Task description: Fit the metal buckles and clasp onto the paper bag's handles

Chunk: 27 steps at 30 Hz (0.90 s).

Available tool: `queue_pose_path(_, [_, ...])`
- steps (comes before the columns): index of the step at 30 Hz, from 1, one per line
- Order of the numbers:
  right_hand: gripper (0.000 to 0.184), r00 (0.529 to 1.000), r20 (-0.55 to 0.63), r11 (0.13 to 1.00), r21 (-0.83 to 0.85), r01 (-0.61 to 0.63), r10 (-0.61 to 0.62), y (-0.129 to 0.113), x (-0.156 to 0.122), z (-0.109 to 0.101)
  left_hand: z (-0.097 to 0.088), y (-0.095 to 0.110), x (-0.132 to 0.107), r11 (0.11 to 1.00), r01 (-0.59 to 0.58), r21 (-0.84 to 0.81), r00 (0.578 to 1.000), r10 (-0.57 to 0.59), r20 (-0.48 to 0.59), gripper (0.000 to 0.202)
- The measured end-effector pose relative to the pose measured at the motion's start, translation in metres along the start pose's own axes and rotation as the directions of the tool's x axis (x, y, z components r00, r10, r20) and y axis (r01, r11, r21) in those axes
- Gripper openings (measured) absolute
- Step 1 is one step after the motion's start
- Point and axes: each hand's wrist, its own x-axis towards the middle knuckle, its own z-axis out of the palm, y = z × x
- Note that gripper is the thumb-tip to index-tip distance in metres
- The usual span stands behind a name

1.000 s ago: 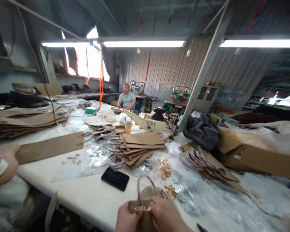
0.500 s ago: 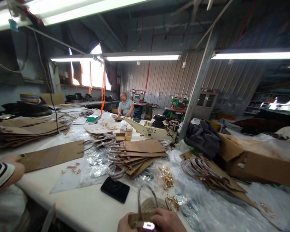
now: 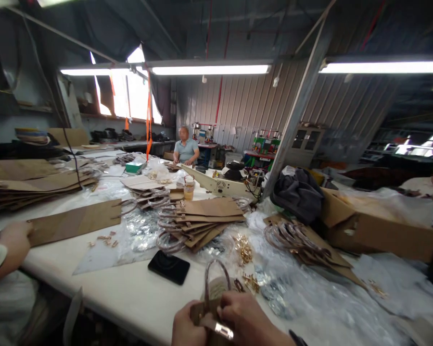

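Bottom centre of the frame, here's the left hand (image 3: 188,326) gripping one edge of the brown bag panel (image 3: 212,306), the right hand (image 3: 243,312) closed on the other side! A looped handle (image 3: 207,283) rises above them, a shiny metal fitting (image 3: 223,330) gleams between. Up and left, a black phone (image 3: 169,267); up and right, gold-coloured hardware (image 3: 244,251). Mid-frame, stacked panels (image 3: 211,207); far left, a co-worker's hand (image 3: 16,236) at another panel (image 3: 75,222).

from my feed: left hand (image 3: 189,326) and right hand (image 3: 241,315) both bare, bottom centre, no gloves. right forearm uncovered down to the lower edge. dark strap-like piece (image 3: 297,338) beside it, can't tell if worn.
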Motion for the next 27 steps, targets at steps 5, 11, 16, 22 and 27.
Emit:
queue_pose_path(5, [0.027, 0.997, 0.073, 1.0, -0.014, 0.013, -0.012, -0.019, -0.001, -0.036, -0.004, 0.028, -0.018, 0.997, 0.0, 0.071, 1.0, 0.0, 0.0, 0.022])
queue_pose_path(11, [0.032, 0.992, 0.039, 0.937, 0.325, -0.129, 0.123, -0.005, -0.01, -0.048, -0.006, 0.04, -0.017, 0.986, 0.163, -0.025, 0.987, -0.163, -0.01, 0.038])
queue_pose_path(16, [0.022, 0.992, -0.015, 0.911, 0.396, -0.113, 0.129, 0.013, -0.01, -0.046, -0.004, 0.05, -0.018, 0.994, 0.101, -0.034, 0.994, -0.1, 0.041, 0.03])
queue_pose_path(22, [0.017, 1.0, 0.025, 0.98, 0.2, -0.005, 0.0, 0.009, -0.003, -0.04, -0.003, 0.039, -0.019, 0.997, 0.075, -0.011, 0.995, -0.074, 0.067, 0.027])
queue_pose_path(27, [0.022, 0.997, 0.081, 0.988, 0.155, -0.021, 0.008, 0.007, 0.002, -0.041, -0.005, 0.033, -0.02, 0.999, 0.052, 0.003, 0.993, -0.052, 0.101, 0.028])
